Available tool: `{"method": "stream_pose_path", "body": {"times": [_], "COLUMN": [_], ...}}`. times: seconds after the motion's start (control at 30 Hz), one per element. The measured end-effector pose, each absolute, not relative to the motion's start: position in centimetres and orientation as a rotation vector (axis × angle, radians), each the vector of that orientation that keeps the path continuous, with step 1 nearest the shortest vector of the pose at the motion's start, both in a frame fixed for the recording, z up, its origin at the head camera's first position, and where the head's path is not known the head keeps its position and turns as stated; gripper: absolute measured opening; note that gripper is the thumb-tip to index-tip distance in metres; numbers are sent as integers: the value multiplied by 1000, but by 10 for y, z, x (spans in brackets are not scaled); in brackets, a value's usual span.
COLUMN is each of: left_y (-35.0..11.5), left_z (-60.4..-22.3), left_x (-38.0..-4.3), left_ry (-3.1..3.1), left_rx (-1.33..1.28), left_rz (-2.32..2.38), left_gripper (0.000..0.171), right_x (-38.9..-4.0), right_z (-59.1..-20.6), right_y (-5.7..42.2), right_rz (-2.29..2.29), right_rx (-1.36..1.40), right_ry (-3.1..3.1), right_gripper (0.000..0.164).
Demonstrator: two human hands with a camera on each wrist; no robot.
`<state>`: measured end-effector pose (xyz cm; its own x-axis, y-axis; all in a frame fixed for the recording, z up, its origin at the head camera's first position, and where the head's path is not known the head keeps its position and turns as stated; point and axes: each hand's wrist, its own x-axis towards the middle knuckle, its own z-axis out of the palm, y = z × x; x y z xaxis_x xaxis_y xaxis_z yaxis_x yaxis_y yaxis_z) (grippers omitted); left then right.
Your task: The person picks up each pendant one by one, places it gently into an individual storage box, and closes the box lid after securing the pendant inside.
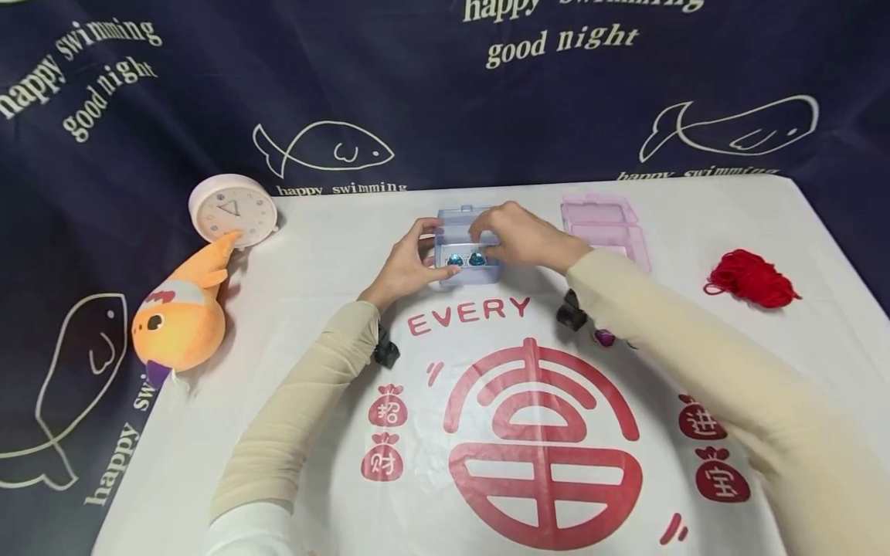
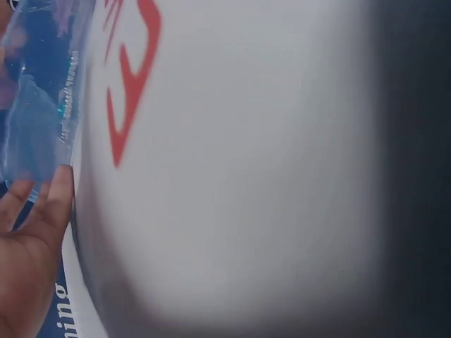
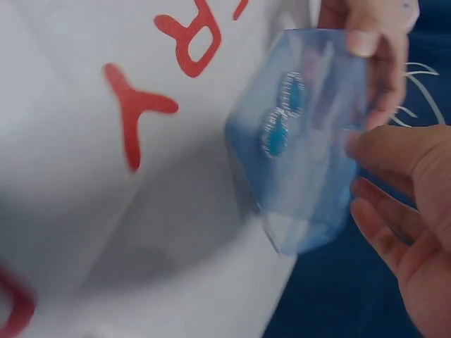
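Blue box (image 1: 478, 276) holds two teal gems (image 1: 476, 260), left hand (image 1: 409, 261) gripping it, right hand (image 1: 523, 235), fingers apart.

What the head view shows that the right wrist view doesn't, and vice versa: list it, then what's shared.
Only head: orange toy, red yarn, pink box.
Only right wrist: no extra thing I can make out, just a closer look at the blue box.
Both: that box, the two blue jewels in it, the left hand, the right hand, red letters.
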<state>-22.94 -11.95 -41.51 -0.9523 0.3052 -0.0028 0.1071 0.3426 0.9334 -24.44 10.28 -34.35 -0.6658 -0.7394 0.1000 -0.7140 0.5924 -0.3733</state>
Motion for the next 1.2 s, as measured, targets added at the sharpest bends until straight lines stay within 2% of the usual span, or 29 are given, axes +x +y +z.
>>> {"method": "stream_pose_path", "body": {"times": [0.17,0.3,0.4,0.53,0.8,0.97,1.2], "left_y": [-114,-100,-75,-30,41,60,70], "left_z": [-407,-389,-373,-359,-372,-394,-414], "left_x": [-223,-214,-207,-197,-194,-206,-222], "left_ry": [2532,2797,2869,2726,2418,2506,2400], "left_rx": [421,609,803,920,773,657,583], "left_rz": [1624,1535,1514,1540,1460,1336,1520], "left_gripper": [97,104,104,101,101,102,99], "right_x": [-215,-184,-160,-133,-105,-101,-101], "right_z": [-323,-316,-316,-320,-352,-374,-392], "right_y": [148,188,215,240,258,255,254], "right_rz": [-741,-779,-796,-791,-646,-619,-562], "right_rx": [-1249,-1190,-1138,-1074,-1011,-1072,-1183], "right_ry": [2850,2965,3031,3071,2984,2927,2965], "right_gripper": [23,28,34,45,52,47,34]}}
